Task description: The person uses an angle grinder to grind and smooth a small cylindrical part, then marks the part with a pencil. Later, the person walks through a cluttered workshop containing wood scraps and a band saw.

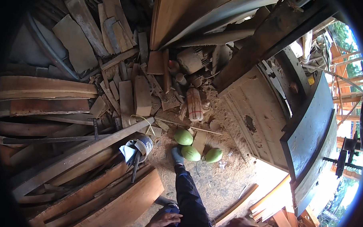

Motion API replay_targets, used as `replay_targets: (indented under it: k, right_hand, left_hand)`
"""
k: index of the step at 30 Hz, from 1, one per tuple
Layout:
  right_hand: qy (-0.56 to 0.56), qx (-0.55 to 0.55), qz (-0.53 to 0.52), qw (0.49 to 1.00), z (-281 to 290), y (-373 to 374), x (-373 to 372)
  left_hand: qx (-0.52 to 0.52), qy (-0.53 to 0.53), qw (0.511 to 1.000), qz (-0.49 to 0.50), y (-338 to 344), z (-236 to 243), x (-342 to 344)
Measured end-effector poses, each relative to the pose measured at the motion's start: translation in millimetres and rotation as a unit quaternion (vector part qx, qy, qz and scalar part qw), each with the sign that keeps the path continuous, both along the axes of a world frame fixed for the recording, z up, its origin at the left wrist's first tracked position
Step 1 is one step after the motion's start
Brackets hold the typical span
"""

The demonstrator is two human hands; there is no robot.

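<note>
My left hand [161, 220] hangs at the lower edge beside my dark trouser leg [188, 198], fingers loosely apart and holding nothing. My right hand [237, 226] is low at the bottom edge, fingers curled; I cannot see anything in it. My foot in a grey shoe [177, 155] steps forward on sawdust-covered ground, next to three green coconuts [191, 153]. A long wooden board [118, 209] lies just left of my left hand.
Stacked planks and offcuts [126, 95] fill the left and top. A metal can with a brush [139, 147] sits on the boards. A striped sack [194, 104] lies ahead. A big saw table with a blue-grey panel [311, 130] stands on the right.
</note>
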State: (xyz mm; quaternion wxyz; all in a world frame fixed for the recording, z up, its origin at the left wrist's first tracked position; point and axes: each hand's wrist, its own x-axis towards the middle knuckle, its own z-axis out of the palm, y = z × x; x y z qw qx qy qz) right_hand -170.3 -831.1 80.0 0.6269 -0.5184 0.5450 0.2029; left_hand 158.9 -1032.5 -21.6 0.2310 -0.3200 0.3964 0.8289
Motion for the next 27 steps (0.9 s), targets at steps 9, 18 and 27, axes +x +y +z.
replay_targets:
  k: [9, 18, 27]
  right_hand:
    - [0.138, 0.088, -0.235, 0.958, -15.0, 122.5, 67.7]
    - [0.085, 0.058, -0.299, 0.949, -44.6, 170.4, 190.5]
    - [0.116, 0.004, -0.302, 0.946, -51.0, 177.9, 209.4]
  left_hand:
    - [-0.062, -0.225, 0.972, -0.015, 12.7, 37.7, 150.2]
    - [-0.145, -0.182, 0.970, 0.074, 76.3, 37.5, 152.2]
    - [-0.210, -0.203, 0.953, 0.078, 68.4, 35.3, 219.5]
